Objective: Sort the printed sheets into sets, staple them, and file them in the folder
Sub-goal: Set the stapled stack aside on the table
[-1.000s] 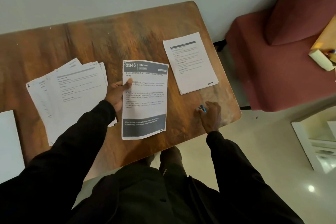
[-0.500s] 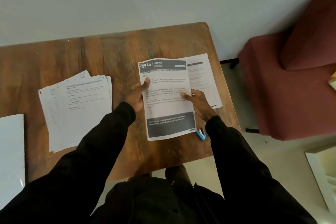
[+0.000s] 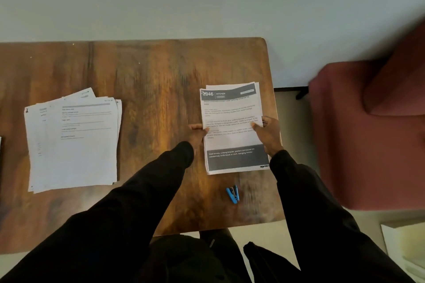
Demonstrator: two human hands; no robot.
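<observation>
A printed sheet headed "2946 KITCHEN" (image 3: 232,108) with dark bands top and bottom lies over another sheet at the right of the wooden table (image 3: 149,76). My left hand (image 3: 197,133) pinches its left edge. My right hand (image 3: 266,133) pinches its right edge, thumb on top. A small blue stapler (image 3: 233,194) lies on the table just below the sheets, between my arms. A loose pile of several printed sheets (image 3: 73,142) is spread at the table's left.
A dark red armchair (image 3: 368,135) stands close to the table's right edge. A pale wall runs behind the table. A white object's edge (image 3: 0,151) shows at the far left. Light floor and white furniture (image 3: 404,248) are at the lower right.
Both hands carried the 2946 sheet to the right and set it over the sheet lying at the table's right. The stapler stays on the table. The camera moved closer and tilted.
</observation>
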